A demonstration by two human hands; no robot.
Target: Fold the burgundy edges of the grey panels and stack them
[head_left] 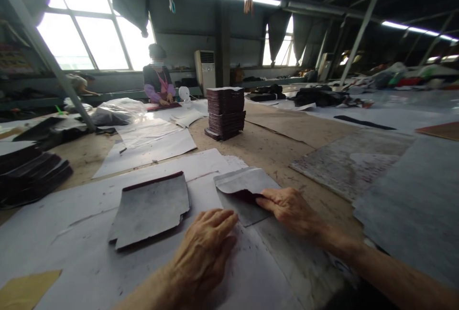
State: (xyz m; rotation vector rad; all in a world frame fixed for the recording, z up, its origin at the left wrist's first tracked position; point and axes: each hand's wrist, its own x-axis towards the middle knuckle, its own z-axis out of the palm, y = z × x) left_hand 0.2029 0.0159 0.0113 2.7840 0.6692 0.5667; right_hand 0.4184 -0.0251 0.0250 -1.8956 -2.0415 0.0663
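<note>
My right hand (287, 207) pinches the edge of a grey-backed sheet piece (247, 181), with a dark maroon face showing beneath the lifted flap. That piece is partly curled over a flat grey part. My left hand (208, 243) lies on white paper (86, 252) just left of it, fingers stretched out and holding nothing that I can see. Left of that hand is a small pile of grey-backed pieces (152, 212) with a notched corner and a maroon folded strip along its far edge.
A tall stack of maroon pieces (225, 114) stands ahead on the brown table (283, 162). Another dark stack (32, 171) is at the left. Grey sheets (412, 205) cover the right side. A co-worker (159, 80) is across the table, near a slanted metal post (53, 57).
</note>
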